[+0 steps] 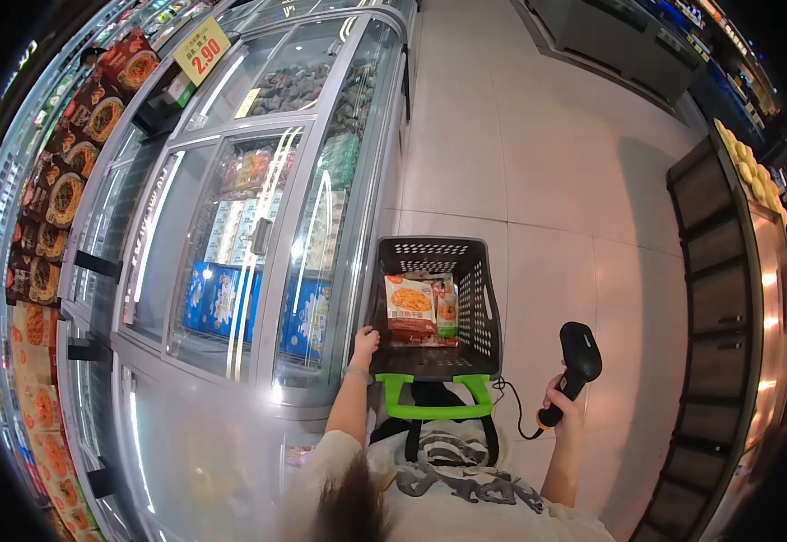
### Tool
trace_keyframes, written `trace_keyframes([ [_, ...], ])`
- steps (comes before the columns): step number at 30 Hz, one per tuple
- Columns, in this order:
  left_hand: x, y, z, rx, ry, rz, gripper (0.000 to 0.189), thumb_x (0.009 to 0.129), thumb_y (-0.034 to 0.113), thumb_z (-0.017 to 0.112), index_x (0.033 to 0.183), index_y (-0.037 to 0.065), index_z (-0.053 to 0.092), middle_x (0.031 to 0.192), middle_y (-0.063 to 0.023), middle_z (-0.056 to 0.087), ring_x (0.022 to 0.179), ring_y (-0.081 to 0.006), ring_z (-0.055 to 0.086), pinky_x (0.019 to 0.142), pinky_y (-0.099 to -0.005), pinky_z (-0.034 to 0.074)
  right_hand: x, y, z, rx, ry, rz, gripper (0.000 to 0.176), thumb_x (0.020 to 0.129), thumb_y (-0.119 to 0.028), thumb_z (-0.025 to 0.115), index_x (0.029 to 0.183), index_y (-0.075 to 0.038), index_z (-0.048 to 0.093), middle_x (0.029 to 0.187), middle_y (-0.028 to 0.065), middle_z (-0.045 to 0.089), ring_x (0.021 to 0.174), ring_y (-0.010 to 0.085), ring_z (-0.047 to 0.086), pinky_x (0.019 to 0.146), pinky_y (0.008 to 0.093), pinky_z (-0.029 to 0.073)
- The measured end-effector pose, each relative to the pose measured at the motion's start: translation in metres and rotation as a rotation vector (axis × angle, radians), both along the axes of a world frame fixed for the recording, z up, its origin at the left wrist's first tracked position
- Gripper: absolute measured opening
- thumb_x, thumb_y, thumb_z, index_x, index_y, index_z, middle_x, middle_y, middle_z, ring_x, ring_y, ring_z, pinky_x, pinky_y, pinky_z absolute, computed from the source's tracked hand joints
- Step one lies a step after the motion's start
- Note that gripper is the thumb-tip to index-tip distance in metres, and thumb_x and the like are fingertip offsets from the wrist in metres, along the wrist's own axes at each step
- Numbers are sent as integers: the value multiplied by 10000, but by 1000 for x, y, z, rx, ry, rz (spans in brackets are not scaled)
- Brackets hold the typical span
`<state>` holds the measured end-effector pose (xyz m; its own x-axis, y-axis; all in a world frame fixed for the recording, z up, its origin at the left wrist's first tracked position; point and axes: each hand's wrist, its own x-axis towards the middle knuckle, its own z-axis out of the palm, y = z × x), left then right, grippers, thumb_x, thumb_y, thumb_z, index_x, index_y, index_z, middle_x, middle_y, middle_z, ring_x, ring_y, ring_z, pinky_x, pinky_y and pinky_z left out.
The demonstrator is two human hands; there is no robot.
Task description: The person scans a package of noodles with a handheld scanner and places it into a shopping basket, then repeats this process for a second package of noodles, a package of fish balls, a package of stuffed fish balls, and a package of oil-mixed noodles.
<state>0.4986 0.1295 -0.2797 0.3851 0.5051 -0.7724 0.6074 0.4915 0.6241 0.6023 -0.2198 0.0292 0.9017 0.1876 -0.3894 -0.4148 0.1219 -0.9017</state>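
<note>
A black plastic shopping basket (474, 312) with a lowered green handle (438, 412) is right in front of my body. Inside lie bagged noodle packs (410, 303), one with a picture of a noodle dish, and a green-and-red pack (446, 307) beside it. My left hand (366, 342) is closed at the basket's left rim, close to the freezer's edge; its fingertips are partly hidden. On the right, my right hand (566, 402) is wrapped round the grip of a black barcode scanner (580, 353), whose head points up and away from me. A thin cable (521, 425) runs from its base toward the basket.
A glass-topped chest freezer (262, 237) with blue packs (219, 296) stands close on the left. A yellow price sign (202, 51) reads 2.90. Farther left is a shelf (46, 226) of printed food packaging. Tiled floor (547, 181) runs ahead; a dark cabinet (723, 316) lines the right.
</note>
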Motion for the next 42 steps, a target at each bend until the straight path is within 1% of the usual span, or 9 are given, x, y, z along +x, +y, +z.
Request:
trace_keyframes([
  [10,7,-37,117,-107,-367,-318,339,852,231,451,1151,75,416,984,-53,554,868,-107,525,758,-240,418,19,27,-60,-112,89,435,370,635,27,578,964,-22,417,678,42,503,519,98,475,455,227,388],
  [17,-54,-100,204,-48,-674,-1184,472,778,131,544,1211,68,367,1044,-109,523,955,-193,506,834,-306,381,-14,41,-89,-149,58,688,493,615,25,605,1059,-52,402,754,56,543,676,113,526,616,253,426],
  [22,-69,-103,197,151,-647,-1048,459,764,92,501,1201,37,371,1136,-133,462,1042,-239,453,874,-329,358,-42,49,-84,-226,33,727,506,604,27,604,1062,-55,405,761,56,541,695,133,530,645,259,424],
  [27,-80,-109,176,612,-359,-1387,426,756,199,537,1144,71,415,994,-152,511,921,-316,491,767,-411,381,-61,48,-112,-237,-53,696,513,600,25,590,1071,-55,402,729,55,533,684,147,523,645,274,417],
  [31,-89,-125,154,901,-263,-1334,416,730,167,572,1112,96,422,938,-137,501,908,-318,486,744,-437,360,-79,49,-131,-365,-276,499,473,610,32,566,1047,-42,403,818,84,521,706,171,516,651,280,410],
  [34,-95,-130,144,937,-283,-1281,382,722,140,581,1059,81,413,974,-132,457,953,-322,449,783,-500,341,-92,50,-152,-482,-295,401,653,592,-22,595,1172,38,301,928,157,515,828,248,514,747,302,400],
  [36,-99,-132,142,1081,-339,-1206,384,721,148,581,1066,80,428,930,-122,477,911,-311,463,751,-450,349,-96,54,-150,-509,-263,459,785,584,-77,629,1249,55,233,992,207,504,894,306,509,827,326,371],
  [38,-101,-134,140,1158,-380,-1139,360,704,121,578,1034,76,441,911,-112,481,897,-302,464,731,-429,351,-104,58,-150,-704,-286,437,782,574,-86,634,1247,39,255,978,208,512,904,309,507,841,340,357],
  [42,-103,-132,144,1095,-402,-1133,342,685,74,551,1009,76,441,928,-108,471,911,-290,451,741,-428,340,-105,54,-179,-609,-446,341,577,557,-23,613,1091,-2,392,816,110,551,721,195,531,678,297,413],
])
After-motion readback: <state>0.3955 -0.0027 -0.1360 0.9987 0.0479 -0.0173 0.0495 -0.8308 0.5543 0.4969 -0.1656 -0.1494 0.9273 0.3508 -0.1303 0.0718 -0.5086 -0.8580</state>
